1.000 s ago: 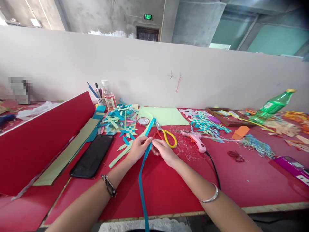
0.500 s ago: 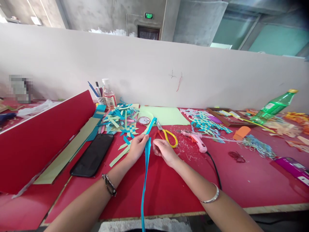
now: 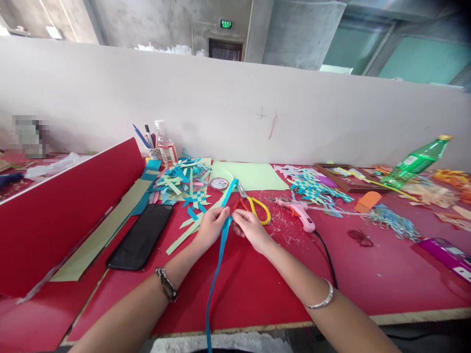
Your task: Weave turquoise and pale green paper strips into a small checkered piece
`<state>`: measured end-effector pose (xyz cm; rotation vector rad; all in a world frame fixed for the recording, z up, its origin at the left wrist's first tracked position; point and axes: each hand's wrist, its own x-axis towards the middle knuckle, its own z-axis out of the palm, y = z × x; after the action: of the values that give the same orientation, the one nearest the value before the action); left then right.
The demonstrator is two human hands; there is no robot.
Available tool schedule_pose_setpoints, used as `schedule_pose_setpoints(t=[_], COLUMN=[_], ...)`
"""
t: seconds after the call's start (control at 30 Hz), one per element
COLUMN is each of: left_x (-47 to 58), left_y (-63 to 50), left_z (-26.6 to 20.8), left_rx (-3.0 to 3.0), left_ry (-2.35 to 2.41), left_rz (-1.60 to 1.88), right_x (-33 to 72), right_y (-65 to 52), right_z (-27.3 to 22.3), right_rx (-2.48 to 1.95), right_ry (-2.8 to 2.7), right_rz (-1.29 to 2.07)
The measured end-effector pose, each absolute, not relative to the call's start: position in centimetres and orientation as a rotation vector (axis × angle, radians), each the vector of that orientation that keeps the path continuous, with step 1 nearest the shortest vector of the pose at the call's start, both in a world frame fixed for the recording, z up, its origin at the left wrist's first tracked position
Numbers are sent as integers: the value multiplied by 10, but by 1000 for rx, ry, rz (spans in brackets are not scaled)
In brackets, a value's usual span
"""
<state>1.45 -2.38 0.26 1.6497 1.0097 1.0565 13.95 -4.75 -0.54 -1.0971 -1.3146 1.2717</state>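
Observation:
A long blue paper strip (image 3: 217, 267) runs from above my hands down past the table's front edge. My left hand (image 3: 211, 228) is closed on it, thumb on top. My right hand (image 3: 252, 229) pinches the strip's edge just beside the left fingertips, its other fingers curled. The strip looks folded or creased between the two hands. Just beyond my right hand lie scissors (image 3: 262, 212) with one yellow and one red handle, the red one partly hidden. Pale green and blue paper strips (image 3: 182, 239) lie by my left hand.
Left are a black phone (image 3: 140, 238) and an upright red board (image 3: 73, 215). A heap of cut strips (image 3: 184, 181), tape roll (image 3: 219, 183) and green sheet (image 3: 253, 175) lie behind. Right are a pink glue gun (image 3: 300, 211) with cord, woven paper pieces (image 3: 312, 186) and a tilted green bottle (image 3: 417, 164).
My right fingers have moved left and come onto the strip beside my left fingertips. The strip's hanging lower end has swung to the left.

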Motion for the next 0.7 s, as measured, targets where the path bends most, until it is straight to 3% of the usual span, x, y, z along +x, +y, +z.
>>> schedule_pose_setpoints(t=[0.23, 0.47, 0.7], left_x=[15, 17, 17], left_y=[-26, -29, -27], left_z=[3, 3, 1], left_rx=[1683, 1692, 1589], left_ry=[913, 723, 987], left_rz=[840, 861, 975], right_x=[142, 141, 141], right_y=[-43, -46, -44], right_z=[-9, -4, -9], right_rx=[-1080, -1125, -1122], right_ry=[-1170, -1272, -1229], right_rz=[1163, 1249, 1229])
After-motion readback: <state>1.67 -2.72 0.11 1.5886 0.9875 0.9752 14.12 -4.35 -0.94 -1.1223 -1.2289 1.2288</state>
